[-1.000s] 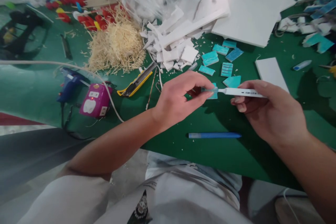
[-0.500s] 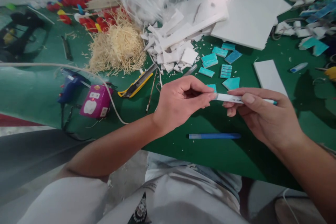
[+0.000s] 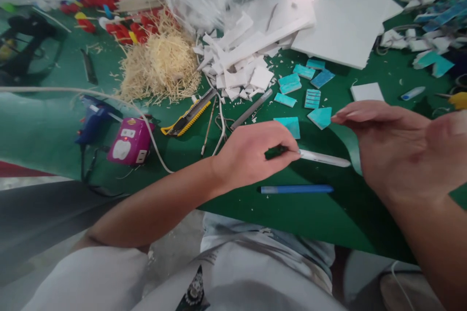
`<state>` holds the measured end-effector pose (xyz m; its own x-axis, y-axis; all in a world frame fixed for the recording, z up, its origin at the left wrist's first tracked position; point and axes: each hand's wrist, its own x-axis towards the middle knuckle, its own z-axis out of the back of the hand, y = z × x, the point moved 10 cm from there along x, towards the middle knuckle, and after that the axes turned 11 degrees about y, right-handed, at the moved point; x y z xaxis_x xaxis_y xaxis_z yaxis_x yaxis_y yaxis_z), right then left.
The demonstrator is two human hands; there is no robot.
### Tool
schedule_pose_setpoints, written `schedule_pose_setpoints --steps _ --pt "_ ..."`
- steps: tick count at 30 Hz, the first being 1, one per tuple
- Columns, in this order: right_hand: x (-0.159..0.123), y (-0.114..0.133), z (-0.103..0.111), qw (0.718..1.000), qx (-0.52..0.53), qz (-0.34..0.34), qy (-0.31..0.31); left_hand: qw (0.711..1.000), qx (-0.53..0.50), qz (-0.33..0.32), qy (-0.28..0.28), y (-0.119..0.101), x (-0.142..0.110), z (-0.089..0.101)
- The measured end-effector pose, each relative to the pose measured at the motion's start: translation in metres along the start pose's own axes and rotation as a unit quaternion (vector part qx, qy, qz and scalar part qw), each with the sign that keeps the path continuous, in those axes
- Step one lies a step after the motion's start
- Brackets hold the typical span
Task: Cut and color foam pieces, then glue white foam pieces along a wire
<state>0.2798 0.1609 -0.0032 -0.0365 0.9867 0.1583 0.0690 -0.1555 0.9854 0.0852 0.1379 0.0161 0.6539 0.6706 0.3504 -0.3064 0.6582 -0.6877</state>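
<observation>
My left hand (image 3: 255, 158) pinches a white marker (image 3: 324, 159) at one end between thumb and fingertips; its other end points right over the green table. To the right, my right hand (image 3: 404, 150) is apart from the marker, palm exposed, with its fingers stretched out and nothing seen in them. Below the marker lies a blue pen (image 3: 297, 189). Just beyond my left hand is a teal-painted foam piece (image 3: 294, 127), partly hidden by it. A pointed teal piece (image 3: 321, 117) and a striped teal piece (image 3: 313, 98) lie close by, among several others.
On the left are a yellow utility knife (image 3: 189, 114), a blue glue gun (image 3: 95, 114), a pink power adapter (image 3: 131, 141) and a white cable. Behind sit a heap of straw-coloured shreds (image 3: 160, 68), white foam scraps (image 3: 241, 75) and foam boards (image 3: 343, 24).
My right hand has let go of the marker, moved right and opened. My left hand still has the marker and has come slightly lower, uncovering more of the teal piece beyond it.
</observation>
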Motion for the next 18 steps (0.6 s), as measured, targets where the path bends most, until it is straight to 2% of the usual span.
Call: schedule_pose_setpoints --steps 3,5,6,8,11,14,18 --pt "-0.001 0.0 0.006 0.999 0.002 0.004 -0.035 0.991 0.11 -0.017 0.068 -0.001 0.0 -0.012" --pt "-0.004 0.001 0.008 0.998 0.002 0.006 -0.057 0.981 0.182 -0.016 0.068 0.0 0.001 -0.009" --pt "-0.005 0.001 0.008 0.998 -0.002 0.008 -0.064 0.974 0.22 0.003 0.055 0.004 0.001 -0.003" --pt "-0.006 0.003 0.006 0.998 -0.004 0.015 -0.064 0.95 0.3 0.083 0.026 0.021 0.001 0.014" --pt "-0.006 0.003 0.001 0.999 0.021 0.021 -0.045 0.898 0.386 0.21 0.034 0.052 -0.002 0.033" --pt "-0.006 0.001 -0.004 0.999 0.037 0.024 -0.014 0.879 0.399 0.254 0.059 0.07 -0.002 0.035" --pt "-0.006 -0.001 -0.011 0.998 -0.003 0.054 0.044 0.863 0.375 0.319 0.111 0.082 -0.001 0.032"
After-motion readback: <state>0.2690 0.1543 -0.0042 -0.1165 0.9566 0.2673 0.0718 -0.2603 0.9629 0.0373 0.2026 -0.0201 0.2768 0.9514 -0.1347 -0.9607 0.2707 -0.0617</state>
